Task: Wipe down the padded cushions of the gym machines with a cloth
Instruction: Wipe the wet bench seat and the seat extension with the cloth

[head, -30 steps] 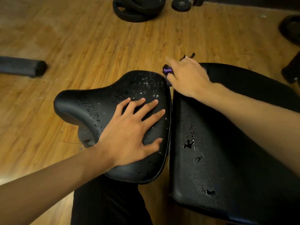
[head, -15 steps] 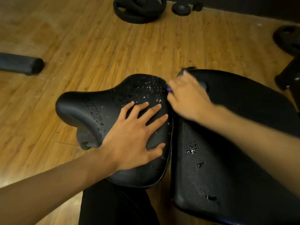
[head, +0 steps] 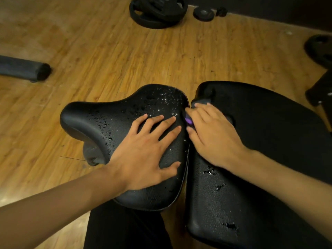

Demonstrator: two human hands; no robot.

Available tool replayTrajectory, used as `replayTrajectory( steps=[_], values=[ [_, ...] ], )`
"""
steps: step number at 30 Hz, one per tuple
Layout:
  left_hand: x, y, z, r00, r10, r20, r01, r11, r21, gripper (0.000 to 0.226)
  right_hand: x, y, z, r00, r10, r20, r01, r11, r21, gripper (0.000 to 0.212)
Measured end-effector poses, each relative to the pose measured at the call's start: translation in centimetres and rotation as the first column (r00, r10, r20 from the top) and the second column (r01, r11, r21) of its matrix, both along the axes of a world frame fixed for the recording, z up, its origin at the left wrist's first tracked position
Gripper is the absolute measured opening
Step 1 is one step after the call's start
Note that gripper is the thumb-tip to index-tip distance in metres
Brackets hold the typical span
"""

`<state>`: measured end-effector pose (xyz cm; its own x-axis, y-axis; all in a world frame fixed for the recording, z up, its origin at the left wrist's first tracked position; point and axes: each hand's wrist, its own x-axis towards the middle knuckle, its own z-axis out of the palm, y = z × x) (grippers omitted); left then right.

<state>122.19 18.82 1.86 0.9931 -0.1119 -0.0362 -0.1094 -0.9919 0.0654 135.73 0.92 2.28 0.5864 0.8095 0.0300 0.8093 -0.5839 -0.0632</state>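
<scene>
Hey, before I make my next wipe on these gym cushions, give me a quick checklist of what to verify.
1. Cloth in hand: ok, the right hand holds the cloth on the right cushion's far corner.
2. Seat cushion steadied: ok, the left hand lies flat on it.
3. Seat cushion dry: not ok, droplets cover it.
4. Right cushion dry: not ok, wet patches near its left edge.
5. Cloth clean enough: cannot tell, mostly hidden.
</scene>
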Motion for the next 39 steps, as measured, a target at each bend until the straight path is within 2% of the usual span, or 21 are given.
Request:
replayTrajectory(
  steps=[3, 5, 7, 8, 10, 13, 16, 19, 21, 25, 27, 30, 34, 36, 39],
  values=[
    [0.0, -0.1, -0.2, 1.000, 0.001, 0.011, -0.001, 1.000, -0.002, 0.085, 2.2, -0.3, 0.4, 0.997, 0.065, -0.034, -0.065, 0.998, -0.019, 0.047],
    [-0.1, -0.1, -0.2, 1.000, 0.007, 0.019, -0.007, 1.000, 0.003, 0.085, 6.7, 2.3, 0.3, 1.000, 0.018, 0.000, -0.018, 0.997, -0.068, 0.030],
    [0.0, -0.1, -0.2, 1.000, 0.005, 0.020, -0.005, 1.000, 0.005, 0.085, 8.7, 4.1, 0.4, 0.998, -0.053, -0.023, 0.051, 0.996, -0.071, 0.023],
    [0.0, -0.1, -0.2, 1.000, 0.002, 0.017, -0.002, 1.000, 0.005, 0.085, 8.2, 4.0, 0.0, 0.998, -0.065, 0.001, 0.065, 0.995, -0.070, 0.025],
    [-0.2, -0.1, -0.1, 1.000, 0.014, 0.011, -0.014, 1.000, 0.005, 0.085, 4.2, 2.3, -0.2, 0.997, -0.062, 0.044, 0.063, 0.997, -0.037, 0.043],
    [-0.1, -0.4, -0.2, 1.000, 0.021, 0.012, -0.021, 1.000, 0.003, 0.084, -2.8, -1.9, 0.2, 0.996, -0.035, -0.087, 0.039, 0.998, 0.041, 0.059],
    [-0.2, -0.6, -0.2, 0.999, 0.036, 0.009, -0.036, 0.999, 0.011, 0.083, -0.1, -1.6, 0.1, 0.996, -0.037, -0.077, 0.037, 0.999, 0.006, 0.063],
    [-0.2, -0.6, -0.2, 0.999, 0.031, 0.008, -0.031, 0.999, 0.011, 0.083, 7.8, 2.8, 0.5, 0.979, -0.195, -0.062, 0.191, 0.980, -0.060, 0.058],
    [-0.1, -0.6, -0.1, 0.999, 0.032, 0.005, -0.032, 0.999, 0.012, 0.083, 9.4, 4.3, 0.2, 0.958, -0.283, -0.052, 0.279, 0.957, -0.074, 0.052],
    [-0.3, -0.8, -0.2, 0.999, 0.038, 0.005, -0.038, 0.999, 0.025, 0.082, -0.6, -0.8, -0.6, 0.986, -0.163, -0.026, 0.164, 0.983, 0.077, 0.068],
    [-0.3, -0.9, -0.3, 0.999, 0.035, 0.008, -0.035, 0.999, 0.031, 0.082, -5.1, -3.9, -0.8, 0.992, -0.108, -0.069, 0.112, 0.992, 0.060, 0.066],
    [-0.2, -0.9, -0.2, 0.999, 0.034, 0.012, -0.034, 0.999, 0.040, 0.081, -0.8, -3.2, 0.0, 0.996, -0.081, -0.045, 0.081, 0.997, -0.008, 0.070],
    [-0.3, -1.0, -0.1, 0.999, 0.029, 0.013, -0.030, 0.999, 0.038, 0.081, 8.1, 0.6, 0.5, 0.976, -0.208, -0.063, 0.205, 0.977, -0.051, 0.063],
    [-0.3, -0.9, -0.1, 1.000, 0.021, 0.015, -0.021, 0.999, 0.043, 0.081, 6.5, -0.1, -0.3, 0.974, -0.222, -0.045, 0.222, 0.975, 0.003, 0.062],
    [-0.3, -0.9, -0.2, 0.999, 0.018, 0.029, -0.019, 0.999, 0.038, 0.081, -2.6, -4.6, -0.5, 0.985, -0.154, -0.075, 0.159, 0.985, 0.064, 0.065]
  ],
)
